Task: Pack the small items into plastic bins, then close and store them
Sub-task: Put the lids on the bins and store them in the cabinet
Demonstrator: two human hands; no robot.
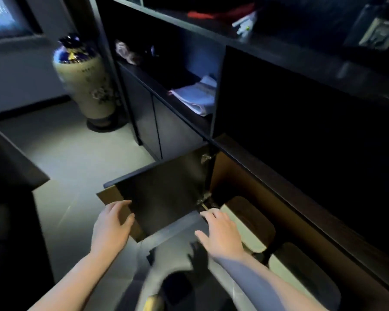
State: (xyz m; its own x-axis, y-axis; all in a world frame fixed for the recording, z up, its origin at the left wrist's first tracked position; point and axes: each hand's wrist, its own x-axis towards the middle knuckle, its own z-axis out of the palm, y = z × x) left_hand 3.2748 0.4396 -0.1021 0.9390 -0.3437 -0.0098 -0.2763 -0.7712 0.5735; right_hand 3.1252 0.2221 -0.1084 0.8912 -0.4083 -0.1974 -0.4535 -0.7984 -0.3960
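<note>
Two pale plastic bins with dark lids stand inside the low cabinet compartment, one nearer the hinge [245,230] and one further right [301,274]. The compartment's dark door [164,194] is swung wide open toward me. My left hand [112,225] rests on the door's free edge with its fingers fairly straight and the thumb on the inner face. My right hand [220,234] hovers with spread fingers in front of the opening, just left of the nearer bin, holding nothing. The frame is blurred by motion.
The dark shelf unit [279,122] rises above the compartment, with folded papers [195,95] on an open shelf. A large ceramic vase [85,77] stands on the tiled floor [72,153] to the left. A dark furniture corner [11,167] juts in at far left.
</note>
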